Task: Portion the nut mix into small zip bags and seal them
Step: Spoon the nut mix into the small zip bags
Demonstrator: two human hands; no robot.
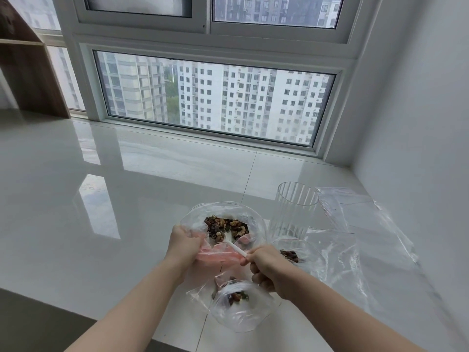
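On white counter (101,186) below window (213,97): big clear bag (198,217) of nut mix (225,226), ribbed glass (294,209) and empty zip bags (368,237) to its right. L hand (184,246), fingers curled, grips bag's pink-tinted edge; R hand (266,262) fingers pinch white scoop handle (237,248) reaching into mix. Small filled bag (238,303) lies nearest viewer, w/ another (291,256) behind R hand.

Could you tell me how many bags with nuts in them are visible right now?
3: the big bag held open by both hands, a small bag nearest the person, and another small bag beside the glass. The overlapping plastic may hide more.
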